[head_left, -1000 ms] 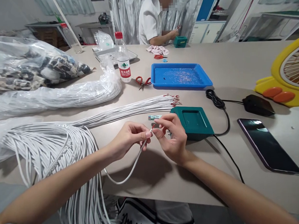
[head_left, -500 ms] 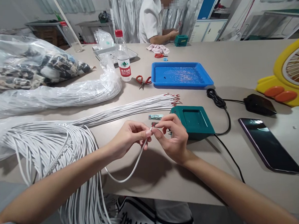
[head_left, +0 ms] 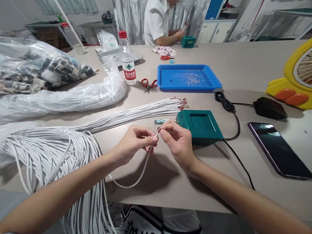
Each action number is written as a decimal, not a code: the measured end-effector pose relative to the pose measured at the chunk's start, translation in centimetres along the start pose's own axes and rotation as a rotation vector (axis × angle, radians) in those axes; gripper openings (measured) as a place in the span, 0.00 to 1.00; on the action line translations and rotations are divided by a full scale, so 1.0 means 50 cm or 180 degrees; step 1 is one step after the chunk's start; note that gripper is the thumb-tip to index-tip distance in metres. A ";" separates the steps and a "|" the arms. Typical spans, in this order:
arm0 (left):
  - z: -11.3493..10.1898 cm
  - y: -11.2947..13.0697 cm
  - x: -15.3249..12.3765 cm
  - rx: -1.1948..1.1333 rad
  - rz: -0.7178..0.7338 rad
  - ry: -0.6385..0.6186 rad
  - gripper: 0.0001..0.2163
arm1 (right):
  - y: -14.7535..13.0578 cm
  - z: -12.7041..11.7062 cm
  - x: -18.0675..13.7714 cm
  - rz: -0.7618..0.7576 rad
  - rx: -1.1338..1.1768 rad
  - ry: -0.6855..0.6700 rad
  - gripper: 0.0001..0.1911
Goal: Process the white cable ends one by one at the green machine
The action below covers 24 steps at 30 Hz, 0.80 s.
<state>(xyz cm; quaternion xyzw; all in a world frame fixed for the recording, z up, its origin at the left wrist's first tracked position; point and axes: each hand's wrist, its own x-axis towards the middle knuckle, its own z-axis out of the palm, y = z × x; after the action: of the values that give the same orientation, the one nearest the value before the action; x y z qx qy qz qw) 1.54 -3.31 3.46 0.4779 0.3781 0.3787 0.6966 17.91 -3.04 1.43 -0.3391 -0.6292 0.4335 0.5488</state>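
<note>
My left hand is closed in a pinch on a white cable just below its end. The rest of that cable droops in a loop toward the bundle at the left. My right hand pinches the short red wire end of the same cable between thumb and forefinger. Just beyond my right hand sits a green box-shaped device with a recessed top. A small pale green-and-white tool lies behind my fingers, partly hidden. A large bundle of white cables spreads over the table, some with red tips.
A blue tray holds scattered bits. Red-handled scissors and a water bottle stand beside it. To the right are a phone, a black adapter and a yellow fan. Across the table a person works at another green box.
My right hand's fingers have curled closer together over the red wire end and shifted slightly left. My left hand stays nearly in place with its hold on the cable.
</note>
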 end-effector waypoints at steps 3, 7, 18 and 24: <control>0.002 0.002 -0.001 -0.0058 -0.0058 -0.0001 0.09 | 0.001 0.003 -0.001 0.0037 -0.0009 -0.0108 0.08; 0.002 0.001 0.001 -0.0052 -0.0075 0.0034 0.09 | 0.004 0.006 -0.002 -0.0019 -0.0269 -0.0207 0.08; -0.003 -0.006 0.009 -0.0008 0.0119 0.0491 0.09 | 0.005 0.010 -0.006 -0.0252 -0.0951 0.0297 0.03; 0.001 -0.011 0.005 0.0568 0.0507 0.0445 0.10 | 0.010 0.009 -0.006 -0.0323 -0.0835 0.0158 0.10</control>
<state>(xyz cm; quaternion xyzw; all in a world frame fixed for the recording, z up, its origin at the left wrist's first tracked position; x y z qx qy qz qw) 1.78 -3.22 2.92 0.5388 0.4188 0.4301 0.5910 17.51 -3.19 0.83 -0.3862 -0.6831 0.3106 0.5363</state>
